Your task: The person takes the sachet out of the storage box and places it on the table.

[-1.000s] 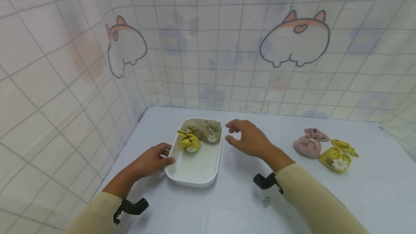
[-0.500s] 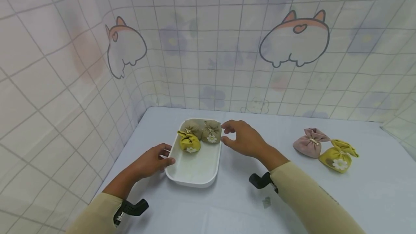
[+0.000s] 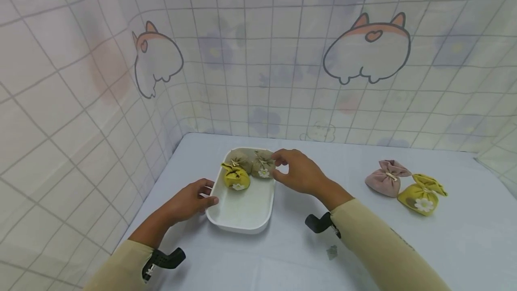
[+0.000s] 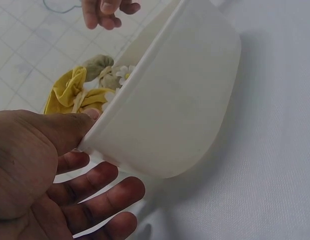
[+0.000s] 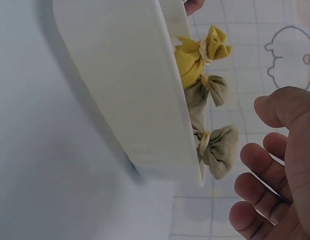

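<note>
A white plastic tray (image 3: 241,210) stands on the table with three small drawstring pouches inside. Two are grey-brown: the back-left pouch (image 3: 240,159) and the right pouch (image 3: 262,164) with a white flower. In front of them lies a yellow pouch (image 3: 236,178), tied with string. My left hand (image 3: 190,201) holds the tray's left rim, thumb over the edge and fingers along the outer wall. At the tray's right rim, my right hand (image 3: 300,172) has its fingertips close by the right grey-brown pouch. Its fingers (image 5: 257,160) are spread and loosely bent, holding nothing, in the right wrist view.
Further right on the pale cloth-covered table (image 3: 299,246) lie a pink pouch (image 3: 383,182) and another yellow pouch (image 3: 418,196) with a white flower, side by side. A grid-patterned curtain (image 3: 266,66) hangs behind the table and along its left side.
My right hand has moved slightly left, from just outside the tray to its right rim beside the grey-brown pouch. The left hand, tray and pouches have stayed put.
</note>
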`<state>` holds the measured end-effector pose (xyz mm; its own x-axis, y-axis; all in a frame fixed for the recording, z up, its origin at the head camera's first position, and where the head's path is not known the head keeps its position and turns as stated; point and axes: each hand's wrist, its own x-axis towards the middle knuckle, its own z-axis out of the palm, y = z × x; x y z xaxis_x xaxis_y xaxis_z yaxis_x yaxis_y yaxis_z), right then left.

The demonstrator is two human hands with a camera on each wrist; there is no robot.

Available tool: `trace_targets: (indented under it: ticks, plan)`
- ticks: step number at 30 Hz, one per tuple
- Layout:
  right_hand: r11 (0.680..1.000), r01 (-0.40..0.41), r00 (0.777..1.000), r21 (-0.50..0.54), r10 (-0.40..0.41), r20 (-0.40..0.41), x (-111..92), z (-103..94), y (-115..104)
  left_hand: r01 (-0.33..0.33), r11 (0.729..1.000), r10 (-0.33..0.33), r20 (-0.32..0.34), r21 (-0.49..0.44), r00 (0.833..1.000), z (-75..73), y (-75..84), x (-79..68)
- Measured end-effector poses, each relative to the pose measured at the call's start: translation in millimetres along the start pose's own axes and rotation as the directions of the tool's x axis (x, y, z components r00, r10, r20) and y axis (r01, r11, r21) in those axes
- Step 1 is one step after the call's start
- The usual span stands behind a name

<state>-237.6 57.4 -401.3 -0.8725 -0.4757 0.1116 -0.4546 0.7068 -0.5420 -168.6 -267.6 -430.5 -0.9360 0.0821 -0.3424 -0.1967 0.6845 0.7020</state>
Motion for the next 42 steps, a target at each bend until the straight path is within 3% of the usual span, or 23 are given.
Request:
trace_targets:
  ticks: [22, 42]
  plan:
    - [1.0, -0.019, 0.998, 0.011, 0.019, 0.062, 13, 13.5, -18, -0.005, 1.0, 0.005, -0.007, -0.003, 1.0, 1.1, -1.1, 0.0]
    - [0.995, 0.097, 0.989, 0.028, -0.1, 0.11, 23, 22.9, -46, -0.008, 1.0, 0.008, 0.004, -0.014, 1.0, -0.6, -1.0, -0.4]
